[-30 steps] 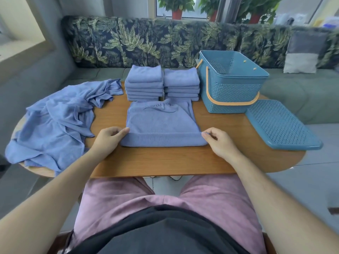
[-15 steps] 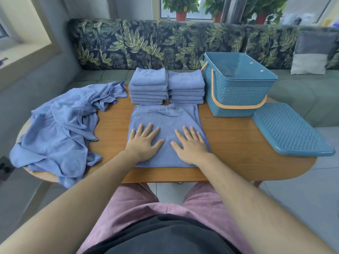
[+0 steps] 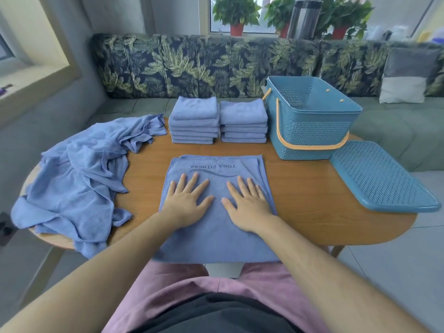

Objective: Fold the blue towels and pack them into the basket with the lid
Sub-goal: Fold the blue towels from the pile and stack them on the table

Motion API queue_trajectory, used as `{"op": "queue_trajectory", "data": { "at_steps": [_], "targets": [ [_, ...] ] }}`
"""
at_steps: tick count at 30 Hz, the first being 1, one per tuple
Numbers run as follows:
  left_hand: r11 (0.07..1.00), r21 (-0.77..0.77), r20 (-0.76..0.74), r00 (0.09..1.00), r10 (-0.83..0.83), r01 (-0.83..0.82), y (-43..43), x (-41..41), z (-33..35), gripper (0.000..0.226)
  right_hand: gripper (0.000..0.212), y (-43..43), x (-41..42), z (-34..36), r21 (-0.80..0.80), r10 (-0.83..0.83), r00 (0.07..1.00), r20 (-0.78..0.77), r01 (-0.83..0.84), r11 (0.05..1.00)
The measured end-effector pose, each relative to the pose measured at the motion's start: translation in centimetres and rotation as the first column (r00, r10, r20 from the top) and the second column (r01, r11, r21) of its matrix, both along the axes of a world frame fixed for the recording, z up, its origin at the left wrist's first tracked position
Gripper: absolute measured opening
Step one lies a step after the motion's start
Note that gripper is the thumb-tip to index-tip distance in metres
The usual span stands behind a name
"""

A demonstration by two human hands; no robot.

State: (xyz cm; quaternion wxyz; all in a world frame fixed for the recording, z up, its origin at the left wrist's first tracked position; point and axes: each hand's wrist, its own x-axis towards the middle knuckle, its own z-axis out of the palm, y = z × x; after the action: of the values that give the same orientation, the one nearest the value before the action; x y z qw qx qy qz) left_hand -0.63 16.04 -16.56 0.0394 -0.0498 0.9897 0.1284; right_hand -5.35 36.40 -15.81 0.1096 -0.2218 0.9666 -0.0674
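Observation:
A blue towel [image 3: 216, 239] with dark lettering lies flat in front of me, its near edge hanging off the table. My left hand [image 3: 186, 200] and my right hand [image 3: 247, 205] rest palm down on it, side by side, fingers spread. Two stacks of folded blue towels [image 3: 194, 121] [image 3: 243, 122] stand behind it. An empty teal basket [image 3: 310, 135] with an orange handle stands at the back right. Its perforated lid [image 3: 379, 176] lies on the table to the right of it. A heap of unfolded blue towels [image 3: 79, 179] covers the table's left end.
The oval wooden table [image 3: 312, 207] shows bare wood between the flat towel and the lid. A leaf-patterned sofa [image 3: 192, 66] runs behind the table, with a grey cushion [image 3: 406, 75] at the right. Potted plants [image 3: 236, 13] stand on the sill.
My hands left the towel's side edges and came down flat on its middle. The towel now reaches farther toward me, over the table's near edge.

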Motion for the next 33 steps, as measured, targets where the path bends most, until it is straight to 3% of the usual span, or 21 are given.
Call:
{"op": "queue_trajectory", "data": {
  "at_steps": [3,7,13,17,21,28,31,33],
  "targets": [
    [1.0,0.0,-0.077,0.997,0.007,-0.007,0.6,2.9,-0.4,0.06,0.068,1.6,2.6,0.2,-0.012,0.032,0.999,-0.034,-0.033,0.999],
    [1.0,-0.02,-0.315,0.949,-0.011,0.005,-0.8,1.2,0.2,0.036,0.038,2.6,-0.1,1.2,-0.18,0.008,0.97,-0.243,-0.053,0.982],
    [1.0,-0.028,-0.198,0.98,-0.014,0.008,-5.7,-6.4,1.2,0.031,0.035,3.1,-9.1,0.6,-0.331,-0.126,0.973,-0.192,0.057,0.942],
    [0.999,0.012,-0.306,0.952,-0.029,0.034,-7.9,-6.7,0.2,0.036,0.022,3.8,-9.9,-1.7,-0.459,-0.239,0.941,-0.238,0.108,0.882],
    [0.996,0.087,-0.395,0.917,0.047,-0.013,-8.1,-6.8,-0.4,0.039,0.006,3.8,-10.5,-2.1,-0.503,-0.212,0.935,-0.283,0.044,0.863],
    [0.996,0.085,-0.485,0.874,0.027,0.016,-8.0,-6.5,-0.9,0.012,0.018,4.2,-10.2,-2.0,-0.652,-0.225,0.917,-0.329,-0.048,0.756],
    [0.995,0.103,-0.492,0.87,0.044,0.008,-7.9,-6.4,-0.9,0.016,0.029,4.3,-10.3,-2.2,-0.671,-0.264,0.912,-0.315,-0.017,0.741],
    [0.993,0.115,-0.485,0.874,0.036,0.023,-8.0,-6.4,-0.8,0.019,0.025,4.3,-10.5,-2.3,-0.68,-0.251,0.916,-0.313,-0.032,0.732]
  ]
}}
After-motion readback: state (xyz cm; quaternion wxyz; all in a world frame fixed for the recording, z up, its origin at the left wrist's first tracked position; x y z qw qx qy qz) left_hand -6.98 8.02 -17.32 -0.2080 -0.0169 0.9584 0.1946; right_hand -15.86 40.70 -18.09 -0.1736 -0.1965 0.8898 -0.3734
